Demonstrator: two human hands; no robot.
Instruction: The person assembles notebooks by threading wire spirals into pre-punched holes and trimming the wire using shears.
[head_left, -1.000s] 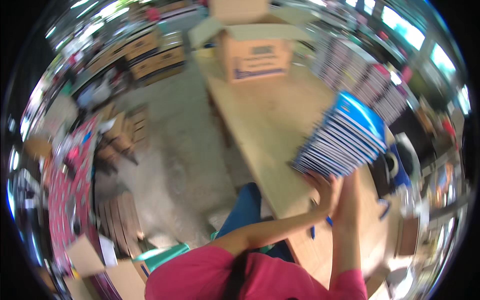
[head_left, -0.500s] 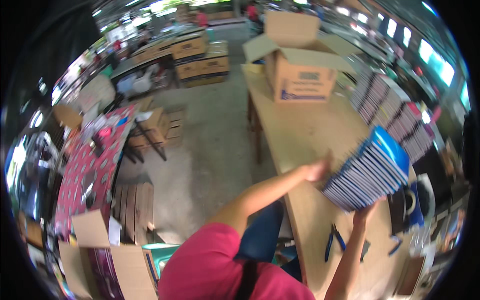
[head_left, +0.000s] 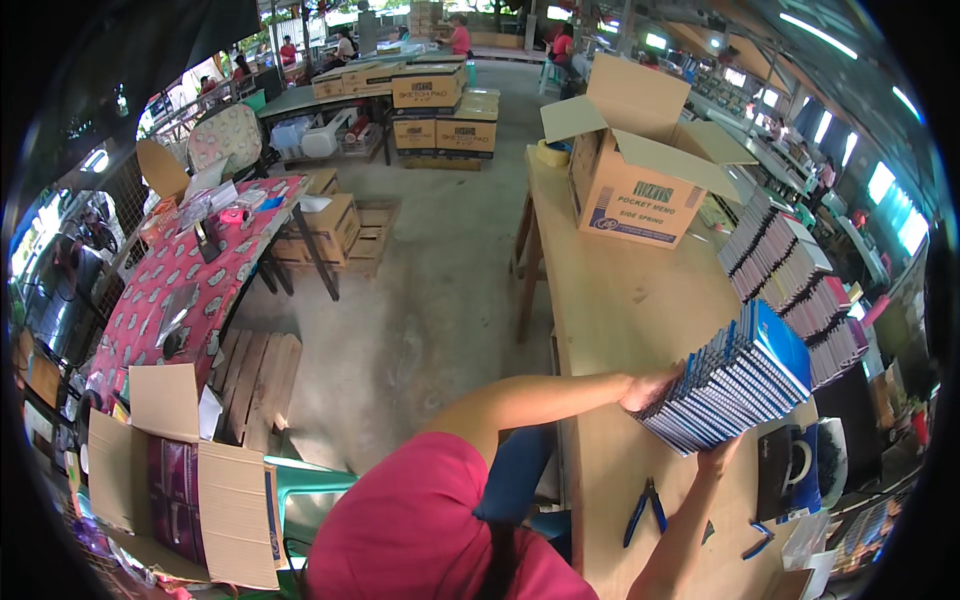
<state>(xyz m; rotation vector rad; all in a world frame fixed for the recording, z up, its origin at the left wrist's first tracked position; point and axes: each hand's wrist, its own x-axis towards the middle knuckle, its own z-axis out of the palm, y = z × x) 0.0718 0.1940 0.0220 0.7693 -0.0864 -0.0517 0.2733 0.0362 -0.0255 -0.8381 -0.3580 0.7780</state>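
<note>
A thick stack of blue spiral-bound notebooks [head_left: 735,385] is held tilted over the wooden table [head_left: 625,300], its wire bindings toward me. My left hand [head_left: 654,390] presses against the stack's left end, its fingers partly hidden behind the books. At the lower right edge, my right hand [head_left: 718,458] grips the stack from below, most of its fingers out of sight under it. Blue-handled pliers [head_left: 645,512] lie on the table left of my right forearm. A second blue-handled tool [head_left: 760,540] lies to the right of that forearm.
An open cardboard box [head_left: 635,200] stands at the table's far end, a yellow tape roll [head_left: 553,152] beside it. Rows of stacked notebooks [head_left: 790,265] line the far right. At left are a pink-covered table [head_left: 150,300] and an open carton [head_left: 240,500]. Several people work far off.
My left hand, apart from the stack and blurred before, now touches its left end. My right hand still supports the notebooks. The whole view has shifted slightly and sharpened.
</note>
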